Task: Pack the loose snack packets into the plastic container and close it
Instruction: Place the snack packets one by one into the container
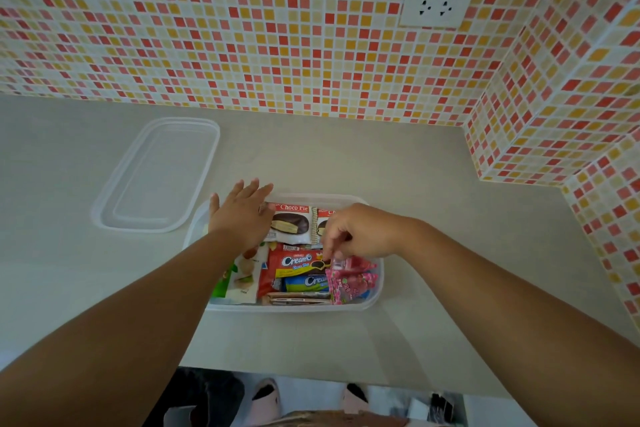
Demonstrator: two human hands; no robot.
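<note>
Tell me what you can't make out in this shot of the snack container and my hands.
All in the head view:
- Second Choco Pie packet: mostly covered by the right hand.
- Far-left part of the container: hidden under the left hand and forearm.
- Right fingertips: curled down over the pink packet; grip unclear.
- Packets at the near wall: print too small.
- Floor items: cut off by the bottom edge.

One camera on the person's head, looking forward and down, close over the bench (pixel 415 184), tiled wall (pixel 277 28) straight ahead
</note>
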